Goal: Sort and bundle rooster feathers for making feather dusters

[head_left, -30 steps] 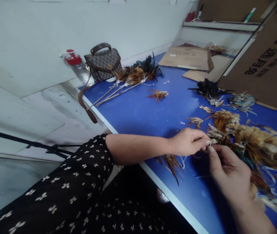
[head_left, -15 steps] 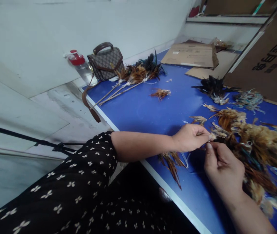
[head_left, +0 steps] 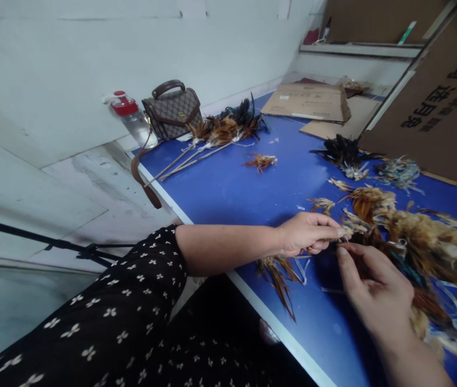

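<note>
My left hand [head_left: 309,233] reaches across from the left, thumb and fingers pinched on feathers [head_left: 346,232] whose pale ends show at the fingertips. Just below it, my right hand [head_left: 379,282] is closed in a pinch, its thumb and forefinger close together; anything between them is too small to make out. The two sets of fingertips are close but apart. Brown feathers with white string [head_left: 278,277] poke out under my left wrist. A large pile of tan and brown feathers [head_left: 429,236] lies right beside both hands.
Feather-topped sticks [head_left: 196,158] rest by a handbag [head_left: 174,113] and a red-capped bottle [head_left: 131,118] at the back left. Black feathers [head_left: 345,156], a bluish-grey tangle [head_left: 399,173] and a small brown bunch [head_left: 261,161] lie on the blue table [head_left: 220,193]. Cardboard [head_left: 437,118] stands right.
The view has shifted slightly. My right fingertips have drawn a little down and away from my left ones, and my left fingers have straightened over the feathers.
</note>
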`<state>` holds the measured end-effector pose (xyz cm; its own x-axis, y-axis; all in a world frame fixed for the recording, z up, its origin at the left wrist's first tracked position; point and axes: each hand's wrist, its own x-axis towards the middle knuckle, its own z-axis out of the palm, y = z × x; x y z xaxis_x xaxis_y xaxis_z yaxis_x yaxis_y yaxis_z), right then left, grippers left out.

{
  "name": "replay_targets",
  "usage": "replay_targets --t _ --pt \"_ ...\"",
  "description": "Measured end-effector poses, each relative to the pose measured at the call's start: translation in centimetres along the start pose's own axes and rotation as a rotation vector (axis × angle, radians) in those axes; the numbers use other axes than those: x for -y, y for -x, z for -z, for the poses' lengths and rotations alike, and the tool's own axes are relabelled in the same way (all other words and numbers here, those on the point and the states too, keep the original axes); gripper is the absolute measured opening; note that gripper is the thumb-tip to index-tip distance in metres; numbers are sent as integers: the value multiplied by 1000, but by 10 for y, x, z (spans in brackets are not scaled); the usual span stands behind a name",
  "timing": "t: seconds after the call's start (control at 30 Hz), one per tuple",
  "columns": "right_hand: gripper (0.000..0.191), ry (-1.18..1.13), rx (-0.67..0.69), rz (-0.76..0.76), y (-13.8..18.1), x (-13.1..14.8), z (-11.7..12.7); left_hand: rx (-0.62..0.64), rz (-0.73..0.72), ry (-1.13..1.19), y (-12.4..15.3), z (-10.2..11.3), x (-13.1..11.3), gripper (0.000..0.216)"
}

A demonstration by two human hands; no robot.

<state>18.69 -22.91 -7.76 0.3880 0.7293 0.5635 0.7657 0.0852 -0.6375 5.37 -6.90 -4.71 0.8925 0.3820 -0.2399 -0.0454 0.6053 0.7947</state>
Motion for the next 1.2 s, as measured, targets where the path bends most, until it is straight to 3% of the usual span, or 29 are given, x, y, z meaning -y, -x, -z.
replay_targets --t 0.37,0.47,0.6,0.7,0.87,1.07,1.2 --pt "27 -59 -17 -68 -1 3 -6 111 -48 3 -6 7 11 37" --pt "31 -119 -42 -195 0 8 -4 95 -67 -19 -7 7 13 39" --pt "46 -172 -178 -377 -3 17 -2 36 -45 -38 -5 3 9 37" --pt "58 -168 -148 -359 -4 17 -5 35 -35 -49 -3 0 7 38" --pt "50 -137 -198 -354 -1 10 -4 51 -53 -68 0 -2 6 44" --pt "48 -198 -210 -504 -2 3 5 86 -73 -242 -4 9 9 49" --pt "56 -216 -219 -602 -5 0 7 33 -198 -387 -13 21 6 44"
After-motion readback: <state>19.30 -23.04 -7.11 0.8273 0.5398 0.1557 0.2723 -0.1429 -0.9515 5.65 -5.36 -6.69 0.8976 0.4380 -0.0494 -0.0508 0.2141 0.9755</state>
